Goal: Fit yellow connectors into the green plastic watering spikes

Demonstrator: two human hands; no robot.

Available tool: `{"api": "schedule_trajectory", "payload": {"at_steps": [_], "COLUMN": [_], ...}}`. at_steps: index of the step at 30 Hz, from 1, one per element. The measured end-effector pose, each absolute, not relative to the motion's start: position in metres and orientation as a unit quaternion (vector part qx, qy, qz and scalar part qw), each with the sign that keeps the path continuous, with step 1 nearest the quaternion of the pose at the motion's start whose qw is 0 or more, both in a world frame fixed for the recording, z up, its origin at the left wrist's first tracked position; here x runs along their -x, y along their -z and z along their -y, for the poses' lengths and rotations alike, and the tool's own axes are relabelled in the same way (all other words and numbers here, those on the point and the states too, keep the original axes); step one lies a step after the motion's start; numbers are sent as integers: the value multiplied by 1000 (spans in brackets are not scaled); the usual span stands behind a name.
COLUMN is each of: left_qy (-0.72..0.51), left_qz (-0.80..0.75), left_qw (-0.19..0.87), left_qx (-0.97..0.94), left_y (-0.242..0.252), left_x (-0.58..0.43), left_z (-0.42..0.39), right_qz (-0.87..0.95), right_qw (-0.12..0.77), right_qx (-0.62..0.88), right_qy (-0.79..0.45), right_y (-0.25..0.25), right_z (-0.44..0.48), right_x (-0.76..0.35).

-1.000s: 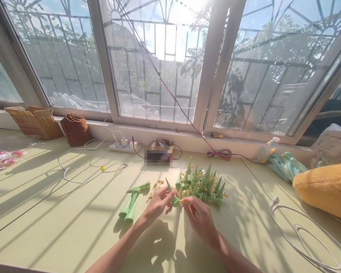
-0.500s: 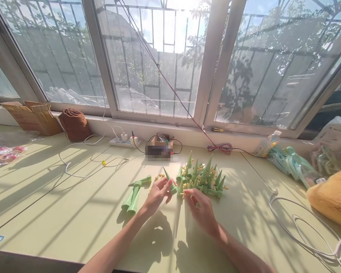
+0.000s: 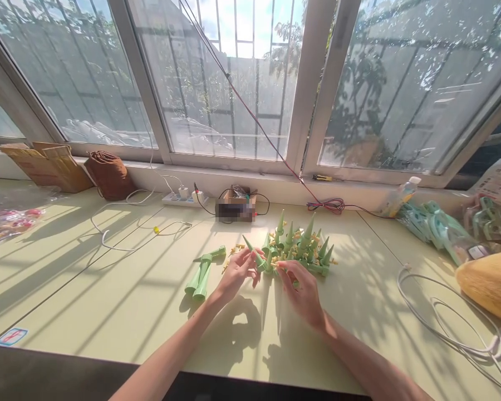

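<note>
My left hand [image 3: 235, 274] is closed around a green plastic cone [image 3: 249, 244], whose narrow tip points up and to the left. Just right of it, my right hand [image 3: 301, 287] pinches a small yellow piece [image 3: 275, 264] between thumb and fingertips, close to the wide end of the cone. Behind both hands stands a cluster of green cones [image 3: 307, 240] with yellow pieces among them, several upright and others lying. To the left lie a few loose green cones [image 3: 203, 277]. Some small yellow pieces [image 3: 236, 249] are partly hidden behind my left hand.
A power strip [image 3: 183, 199] and a small box [image 3: 236, 209] stand by the window. White cables [image 3: 451, 328] coil at right, near a yellow furry thing [image 3: 488, 284] and bagged green items [image 3: 432, 223]. A brown pouch [image 3: 109, 175] and cardboard box [image 3: 45, 167] sit far left.
The view has tipped down slightly, so more of the table's front edge shows. Both hands keep their grips, and the right hand's yellow piece stays close to the cone.
</note>
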State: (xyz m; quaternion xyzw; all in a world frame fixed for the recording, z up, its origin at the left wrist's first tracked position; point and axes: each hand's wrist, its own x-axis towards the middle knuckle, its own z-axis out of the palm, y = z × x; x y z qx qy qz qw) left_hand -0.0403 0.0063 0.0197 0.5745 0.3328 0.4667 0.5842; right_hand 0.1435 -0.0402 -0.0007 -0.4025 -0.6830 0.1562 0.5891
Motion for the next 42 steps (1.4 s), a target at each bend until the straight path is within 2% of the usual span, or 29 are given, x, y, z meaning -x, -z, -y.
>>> {"api": "schedule_trajectory", "payload": {"at_steps": [14, 21, 42], "left_qy": [-441, -452, -376], "left_qz": [-297, -322, -319], "left_qw": [603, 575, 557], "left_qx": [-594, -602, -668], "left_y": [-18, -19, -24], "left_x": [42, 42, 44], "left_z": [-6, -6, 0], "right_qz": [691, 694, 707], "right_qw": [583, 576, 539], "right_qx": [396, 403, 414], "right_qy": [-159, -156, -193], "right_y": [2, 1, 2], "right_z": [39, 40, 38], "right_x": [-145, -145, -146]}}
